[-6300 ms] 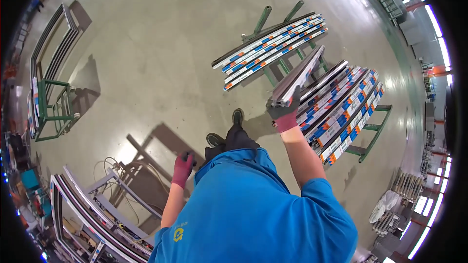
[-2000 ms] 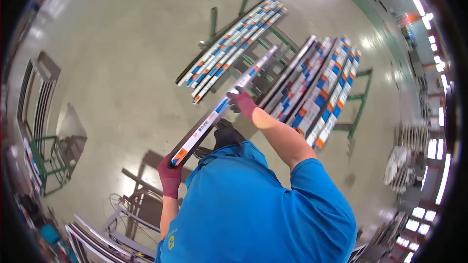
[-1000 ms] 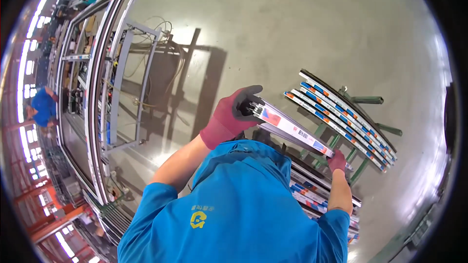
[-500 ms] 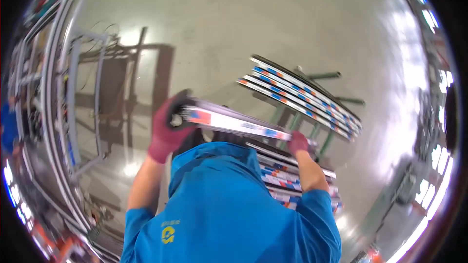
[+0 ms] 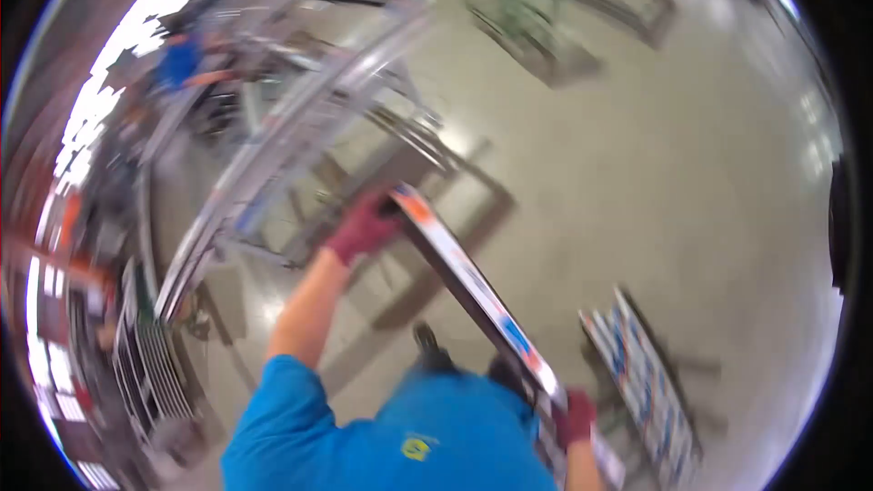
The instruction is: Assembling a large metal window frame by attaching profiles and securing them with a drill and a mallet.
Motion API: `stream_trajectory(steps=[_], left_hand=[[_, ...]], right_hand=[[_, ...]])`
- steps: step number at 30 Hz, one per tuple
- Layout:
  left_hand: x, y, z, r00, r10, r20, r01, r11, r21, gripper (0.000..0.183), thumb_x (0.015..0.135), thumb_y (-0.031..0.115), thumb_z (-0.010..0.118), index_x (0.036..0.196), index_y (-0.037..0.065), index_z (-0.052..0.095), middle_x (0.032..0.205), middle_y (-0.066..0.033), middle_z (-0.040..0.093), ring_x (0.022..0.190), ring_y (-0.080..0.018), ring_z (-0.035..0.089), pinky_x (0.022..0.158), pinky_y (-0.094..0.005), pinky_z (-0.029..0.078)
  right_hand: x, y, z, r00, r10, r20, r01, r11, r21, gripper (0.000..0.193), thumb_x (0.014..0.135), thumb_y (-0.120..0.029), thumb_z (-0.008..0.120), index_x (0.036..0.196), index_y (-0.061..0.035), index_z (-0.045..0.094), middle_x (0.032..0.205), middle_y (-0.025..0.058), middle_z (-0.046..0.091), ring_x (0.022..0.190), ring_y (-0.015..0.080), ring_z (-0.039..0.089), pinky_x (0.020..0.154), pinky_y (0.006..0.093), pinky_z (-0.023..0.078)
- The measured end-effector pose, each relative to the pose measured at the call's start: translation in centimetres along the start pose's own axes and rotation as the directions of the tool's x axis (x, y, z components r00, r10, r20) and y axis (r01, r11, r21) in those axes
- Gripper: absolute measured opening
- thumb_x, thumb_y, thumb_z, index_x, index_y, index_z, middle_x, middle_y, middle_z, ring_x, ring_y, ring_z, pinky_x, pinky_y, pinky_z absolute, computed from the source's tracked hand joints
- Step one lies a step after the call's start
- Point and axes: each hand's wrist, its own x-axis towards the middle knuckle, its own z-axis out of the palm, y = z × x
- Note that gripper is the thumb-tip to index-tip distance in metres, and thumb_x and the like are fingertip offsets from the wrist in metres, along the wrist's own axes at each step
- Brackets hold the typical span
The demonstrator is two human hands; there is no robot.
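My left hand [image 5: 366,225], in a dark red glove, grips the upper end of a long, straight frame profile [image 5: 468,280]. The profile has a white face with orange and blue patches and a dark side. Gloved the same way, my right hand [image 5: 575,420] is closed round the profile near its lower right end. The profile slants across in front of my body, left end farther away. Motion blurs the picture, and the fingers' undersides are hidden.
Several similar profiles [image 5: 641,382] lie on a stand at the right. To the left stands a long metal frame rack [image 5: 300,114], with a person in blue [image 5: 180,64] beyond it. A green trolley [image 5: 523,18] is at the far side. Metal bars [image 5: 159,364] stand at lower left.
My body and view have turned left, toward the metal rack. The profile has swung with me and slants more steeply; both hands keep hold of it. The stacked profiles now appear lower right.
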Motion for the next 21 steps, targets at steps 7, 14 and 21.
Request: stream_trajectory(steps=[7,14,21], left_hand=[[-10.4,-2.4,-21.5,0.999,-0.006,-0.045,0.009,0.997,0.075,0.073,0.09,0.002,0.079,0.155,0.003,0.045,0.144,-0.0077,0.061,0.13,-0.0133,0.055,0.114,-0.0341,0.046],[-28.7,-11.3,-37.1,0.9,-0.209,-0.383,0.065,0.932,-0.356,0.067,0.091,0.004,0.075,0.152,0.002,0.048,0.136,-0.01,0.065,0.122,-0.0201,0.064,0.107,-0.0367,0.053],[-52.4,-15.2,-39.8,0.626,-0.321,-0.711,-0.016,0.906,-0.423,0.049,0.09,0.003,0.074,0.137,0.0,0.063,0.124,-0.0077,0.072,0.113,-0.0201,0.069,0.099,-0.0378,0.056]], right_hand=[[4.0,-20.6,-3.1,0.894,-0.314,0.32,0.396,0.888,-0.233,0.049,0.091,-0.044,0.073,0.126,-0.0093,0.068,0.113,0.0237,0.07,0.103,0.0472,0.067,0.085,0.0546,0.054],[8.8,-39.2,0.3,0.793,-0.433,0.428,0.558,0.799,-0.224,0.033,0.084,-0.033,0.077,0.111,-0.014,0.072,0.098,0.0179,0.073,0.09,0.0428,0.07,0.077,0.0522,0.056],[15.7,-54.0,6.6,0.404,-0.71,0.577,0.914,0.283,-0.291,0.048,0.063,-0.046,0.085,0.104,-0.0237,0.075,0.084,0.0052,0.071,0.079,0.0291,0.072,0.066,0.0452,0.057]])
